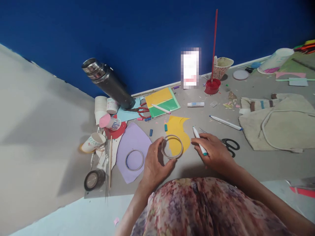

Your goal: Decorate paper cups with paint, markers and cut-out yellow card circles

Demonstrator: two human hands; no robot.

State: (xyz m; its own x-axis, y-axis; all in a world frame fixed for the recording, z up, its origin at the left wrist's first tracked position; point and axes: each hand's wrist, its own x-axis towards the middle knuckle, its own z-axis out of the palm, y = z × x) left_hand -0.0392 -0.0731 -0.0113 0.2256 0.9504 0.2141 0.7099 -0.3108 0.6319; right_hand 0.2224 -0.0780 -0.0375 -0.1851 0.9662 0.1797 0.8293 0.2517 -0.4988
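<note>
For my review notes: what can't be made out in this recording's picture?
All in the head view:
- Scissors: the middle is hidden by the right hand, which holds a marker.
- Bright rectangle: pixelated, so its content is unreadable.
- White tube: its print is too small to read.
- Orange and green items: cut off by the right edge.
- Red strip: also cut off there.

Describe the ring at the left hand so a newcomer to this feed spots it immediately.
Below the blue wall, on the grey table, find the yellow paper. The thin, pale ring shows over its near end, gripped by the left hand. The other ring lies on purple paper with no hand on it.
</note>
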